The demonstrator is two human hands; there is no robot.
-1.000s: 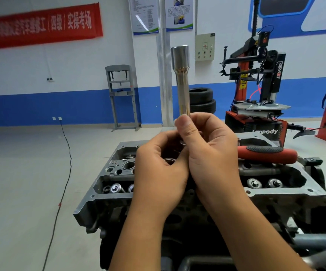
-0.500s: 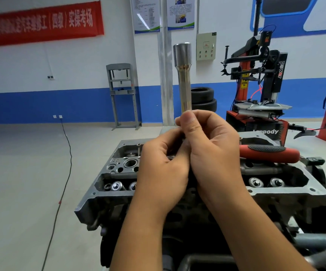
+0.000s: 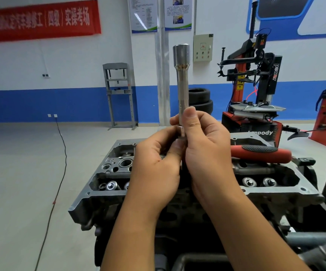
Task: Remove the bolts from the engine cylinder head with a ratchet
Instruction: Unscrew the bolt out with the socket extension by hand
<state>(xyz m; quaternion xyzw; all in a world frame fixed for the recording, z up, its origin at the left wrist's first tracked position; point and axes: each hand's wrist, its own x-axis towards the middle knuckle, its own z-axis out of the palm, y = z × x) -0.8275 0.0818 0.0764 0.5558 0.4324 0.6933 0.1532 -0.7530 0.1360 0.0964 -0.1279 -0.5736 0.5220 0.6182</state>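
Note:
A long chrome socket extension (image 3: 183,81) stands upright in front of me, its wide socket end on top. My right hand (image 3: 203,145) grips its lower shaft with thumb and fingers curled round it. My left hand (image 3: 156,163) pinches the small bottom end of the same tool, just below the right thumb. Both hands hover above the grey engine cylinder head (image 3: 103,184), whose valve springs show on either side. A red-handled ratchet (image 3: 260,152) lies on the head behind my right hand. No bolt can be made out between the fingers.
The engine sits on a stand with dark tubes (image 3: 314,245) at lower right. A red tyre changer (image 3: 256,90) stands behind, with stacked tyres (image 3: 200,100) beside it. A grey press frame (image 3: 119,94) stands at the wall, and a black cable (image 3: 60,165) runs across the floor.
Both hands lifted the extension slightly higher, and the left fingers shifted up on its bottom end. The ratchet has not moved.

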